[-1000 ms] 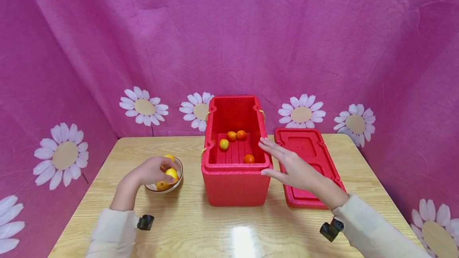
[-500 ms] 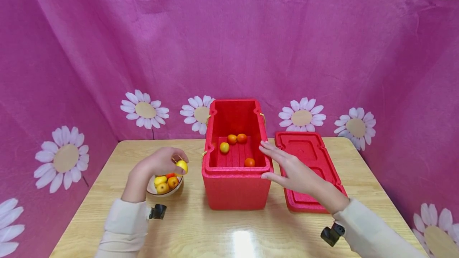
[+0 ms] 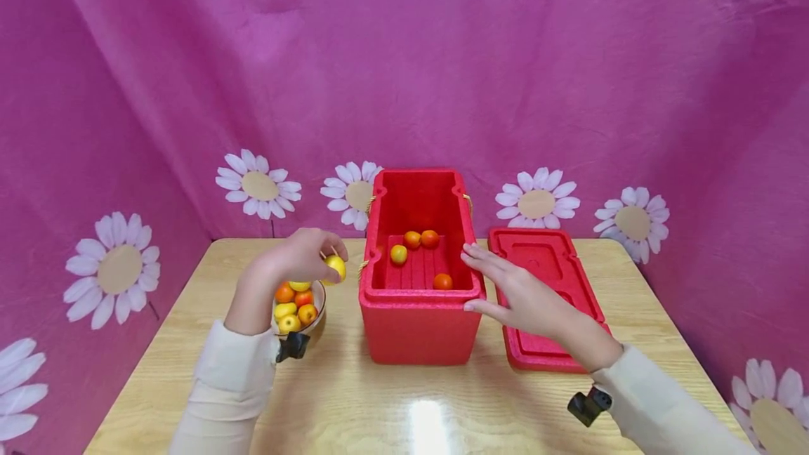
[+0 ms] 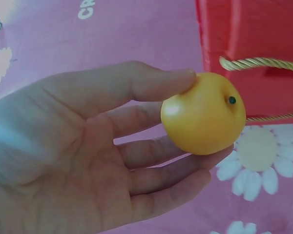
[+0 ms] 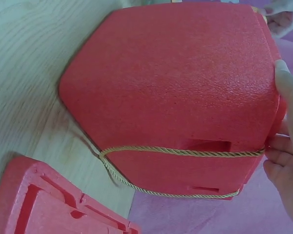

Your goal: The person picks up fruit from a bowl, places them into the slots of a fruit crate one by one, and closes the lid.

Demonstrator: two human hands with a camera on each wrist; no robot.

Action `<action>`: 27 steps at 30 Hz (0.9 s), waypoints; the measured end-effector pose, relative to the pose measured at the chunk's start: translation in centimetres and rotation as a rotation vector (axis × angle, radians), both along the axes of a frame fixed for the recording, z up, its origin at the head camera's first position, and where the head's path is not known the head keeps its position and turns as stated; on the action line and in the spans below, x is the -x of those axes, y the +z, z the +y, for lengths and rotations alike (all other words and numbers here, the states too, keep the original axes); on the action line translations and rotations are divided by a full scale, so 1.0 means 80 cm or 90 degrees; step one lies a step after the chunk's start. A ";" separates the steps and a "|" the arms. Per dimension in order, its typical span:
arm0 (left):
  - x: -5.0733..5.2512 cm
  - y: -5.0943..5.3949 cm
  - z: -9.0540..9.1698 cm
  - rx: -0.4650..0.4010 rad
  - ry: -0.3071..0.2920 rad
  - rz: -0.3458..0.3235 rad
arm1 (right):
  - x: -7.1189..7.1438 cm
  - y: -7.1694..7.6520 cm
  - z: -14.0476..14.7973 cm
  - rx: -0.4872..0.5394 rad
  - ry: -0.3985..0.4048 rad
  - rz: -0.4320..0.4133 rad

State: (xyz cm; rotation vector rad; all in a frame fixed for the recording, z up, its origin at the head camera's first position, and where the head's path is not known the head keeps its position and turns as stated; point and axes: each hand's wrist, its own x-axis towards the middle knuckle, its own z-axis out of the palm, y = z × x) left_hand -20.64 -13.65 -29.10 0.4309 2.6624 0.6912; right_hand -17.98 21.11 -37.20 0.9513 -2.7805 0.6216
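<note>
My left hand point(image 3: 296, 258) holds a small yellow apple point(image 4: 202, 114), pinched between thumb and fingers, in the air between the bowl and the red box. A small dark green stem shows on the apple in the left wrist view. Below that hand stands a bowl point(image 3: 323, 309) with several yellow and orange-red fruits, partly hidden by the wrist. The open red foam box point(image 3: 422, 332) has several small fruits on its floor, orange-red ones and a yellow one point(image 3: 398, 254). My right hand point(image 3: 521, 297) rests on the box's right rim, fingers extended.
The red lid point(image 3: 527, 251) lies on the wooden table point(image 3: 354, 406) to the right of the box. Gold rope handles point(image 5: 185, 152) hang on the box's sides. A purple cloth with white flowers point(image 3: 536, 203) surrounds the table.
My left hand has lifted the yellow apple out of the bowl and carried it up and right toward the box. The right hand stays on the box rim.
</note>
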 end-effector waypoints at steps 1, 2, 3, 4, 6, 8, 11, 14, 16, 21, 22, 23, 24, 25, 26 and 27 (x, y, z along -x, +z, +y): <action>0.001 0.004 0.003 0.003 -0.007 0.007 | 0.000 0.001 0.000 -0.003 -0.001 0.002; 0.003 0.008 0.005 0.006 -0.016 0.013 | 0.000 0.002 0.000 -0.006 -0.001 0.004; 0.004 0.011 0.008 0.009 -0.021 0.017 | 0.000 0.003 0.001 -0.008 -0.001 0.005; 0.006 0.014 0.011 0.013 -0.032 0.027 | 0.000 0.003 0.001 -0.009 0.000 0.005; 0.009 0.021 0.018 0.019 -0.048 0.040 | 0.000 0.003 0.001 -0.010 0.002 0.005; 0.014 0.026 0.026 0.024 -0.072 0.053 | 0.000 0.003 0.002 -0.012 0.004 0.008; 0.021 0.033 0.040 0.036 -0.092 0.056 | 0.001 0.003 0.003 -0.017 0.008 0.013; 0.029 0.040 0.055 0.051 -0.111 0.043 | 0.001 0.004 0.003 -0.021 0.012 0.017; 0.035 0.044 0.065 0.065 -0.124 0.037 | 0.001 0.005 0.004 -0.024 0.014 0.018; 0.050 0.053 0.092 0.138 -0.151 0.043 | 0.002 0.005 0.003 -0.030 0.015 0.013; 0.054 0.054 0.097 0.160 -0.153 0.044 | 0.002 0.005 0.003 -0.030 0.016 0.011; 0.058 0.054 0.102 0.179 -0.152 0.038 | 0.002 0.005 0.003 -0.029 0.017 0.009; 0.062 0.055 0.106 0.197 -0.154 0.031 | 0.003 0.004 0.002 -0.027 0.018 0.007; 0.067 0.054 0.110 0.205 -0.160 0.017 | 0.003 0.004 0.002 -0.026 0.018 0.004; 0.072 0.054 0.114 0.204 -0.167 0.002 | 0.003 0.004 0.001 -0.024 0.018 0.002; 0.077 0.053 0.118 0.196 -0.176 -0.015 | 0.003 0.003 0.001 -0.024 0.017 0.002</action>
